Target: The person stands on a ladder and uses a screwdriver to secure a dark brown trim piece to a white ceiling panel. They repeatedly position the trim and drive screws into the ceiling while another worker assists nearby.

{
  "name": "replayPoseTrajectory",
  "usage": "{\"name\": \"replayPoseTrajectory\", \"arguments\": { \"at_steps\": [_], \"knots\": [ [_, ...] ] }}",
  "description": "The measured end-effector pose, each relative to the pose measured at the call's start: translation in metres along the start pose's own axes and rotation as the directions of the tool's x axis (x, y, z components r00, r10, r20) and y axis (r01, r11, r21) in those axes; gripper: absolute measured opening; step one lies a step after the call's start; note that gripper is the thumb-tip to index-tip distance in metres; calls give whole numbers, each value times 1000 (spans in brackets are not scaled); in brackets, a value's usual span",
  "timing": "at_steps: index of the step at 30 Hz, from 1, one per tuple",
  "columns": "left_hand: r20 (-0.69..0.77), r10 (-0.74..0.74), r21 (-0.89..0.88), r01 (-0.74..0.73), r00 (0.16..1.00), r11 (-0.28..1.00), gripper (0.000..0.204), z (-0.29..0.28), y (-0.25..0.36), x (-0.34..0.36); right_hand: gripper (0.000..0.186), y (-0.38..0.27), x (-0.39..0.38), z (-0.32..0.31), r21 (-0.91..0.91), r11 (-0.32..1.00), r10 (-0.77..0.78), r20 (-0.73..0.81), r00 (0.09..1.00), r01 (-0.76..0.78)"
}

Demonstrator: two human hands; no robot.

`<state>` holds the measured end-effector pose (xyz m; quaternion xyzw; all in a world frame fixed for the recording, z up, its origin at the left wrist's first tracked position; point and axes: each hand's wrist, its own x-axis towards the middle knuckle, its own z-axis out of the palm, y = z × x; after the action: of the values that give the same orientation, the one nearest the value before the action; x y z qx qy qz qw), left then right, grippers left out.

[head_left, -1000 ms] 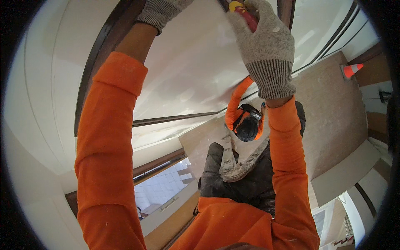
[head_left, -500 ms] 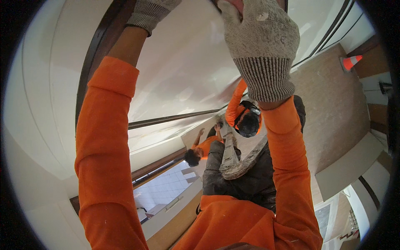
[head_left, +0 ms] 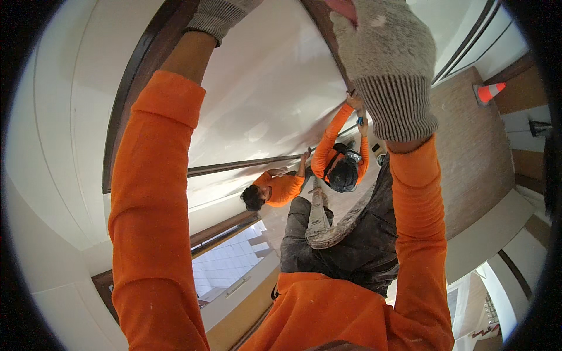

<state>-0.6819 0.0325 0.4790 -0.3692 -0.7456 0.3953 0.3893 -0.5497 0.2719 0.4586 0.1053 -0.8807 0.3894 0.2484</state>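
Observation:
My left hand (head_left: 225, 16), in a grey knit glove, reaches up past the top edge beside a dark brown frame strip (head_left: 136, 64); its fingers are out of view. My right hand (head_left: 393, 67), gloved alike, is raised at the top beside a second brown strip (head_left: 325, 26). Its thumb is bent in against a reddish thing (head_left: 344, 7) that I cannot make out, and the other fingers are hidden. Between my arms spreads a large glossy white panel (head_left: 263, 88) bordered by dark strips. Below me two co-workers in orange, one (head_left: 342, 161) and another (head_left: 275, 187), have hands at the panel's lower strip.
A dusty stepladder (head_left: 319, 225) is between my legs, above a brown floor (head_left: 468, 152). An orange and white traffic cone (head_left: 490, 92) stands at the far right. A light board (head_left: 486, 234) lies at the right, and a window-like opening (head_left: 228, 260) is at lower left.
My right hand has shifted right and slightly down in view; my left hand slightly right. The nearer-right co-worker's hands now show at the strip. The other co-worker has raised a hand to the lower strip.

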Motion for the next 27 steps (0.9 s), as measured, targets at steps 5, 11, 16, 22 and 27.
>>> {"name": "replayPoseTrajectory", "arguments": {
  "at_steps": [5, 11, 16, 22, 27],
  "knots": [
    [-69, 25, 108, -17, 997, 994, 23, 0, 6, 3, 21, -10, -15, -1, -72, 997, -37, -130, 991, 28],
    [-70, 20, 141, -10, 997, 990, 19, 1, 8, 7, 23, 18, -7, 24, 28, 999, 34, -50, 998, -33],
    [-75, 10, 64, -5, 997, 998, 19, 8, 3, 14, 29, -4, -12, -5, -89, 994, 67, 72, 995, -60],
    [-34, 13, 77, -11, 999, 997, 19, 6, 2, 8, 24, 15, -10, 7, -24, 998, -59, -45, 997, 58],
    [-46, 24, 130, -18, 999, 991, 19, 0, 5, 12, 18, 7, -11, 0, -61, 992, -120, -143, 983, 112]
  ]
}}
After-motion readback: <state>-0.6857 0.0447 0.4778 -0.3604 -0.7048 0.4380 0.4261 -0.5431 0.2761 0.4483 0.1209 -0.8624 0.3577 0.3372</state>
